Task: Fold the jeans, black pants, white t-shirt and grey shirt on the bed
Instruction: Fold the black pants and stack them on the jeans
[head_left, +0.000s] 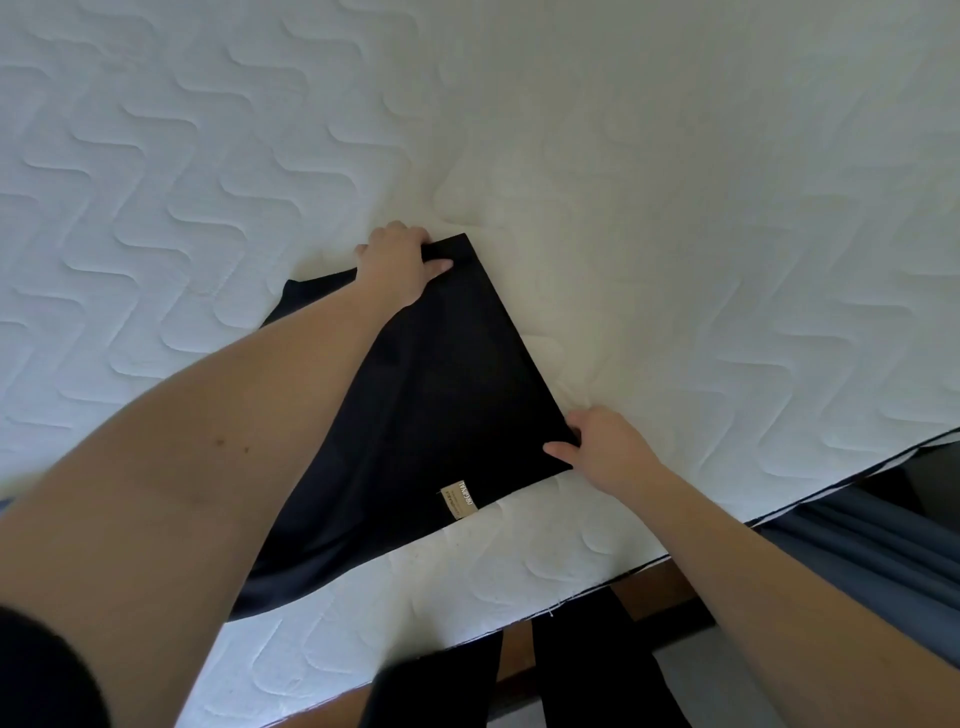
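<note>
The white quilted mattress of the bed (649, 182), stitched with a wavy pattern, fills most of the view, its near edge running diagonally from the lower left up to the right. Below that edge a strip of brown wooden bed frame (654, 592) shows, and to the right of it hangs a grey-blue draped cloth (857, 540).

The black pants (441, 374) lie flat on the mattress close to the near edge, folded into a broad dark panel with straight edges and a sharp far corner. Part of the left side of the garment is hidden under the left forearm, so its full outline cannot be told. A small beige rectangular label with printed lettering (453, 500) sits on the pants by their near edge.

Both bare forearms reach out over the bed, the hands well apart at opposite ends of the panel's right edge. The left hand (400, 260) grips the far corner of the pants, thumb on top of the fabric and fingers curled round the edge. The right hand (597, 447) pinches the near right corner, thumb lying on top of the cloth and fingers tucked at the edge against the mattress.
</note>
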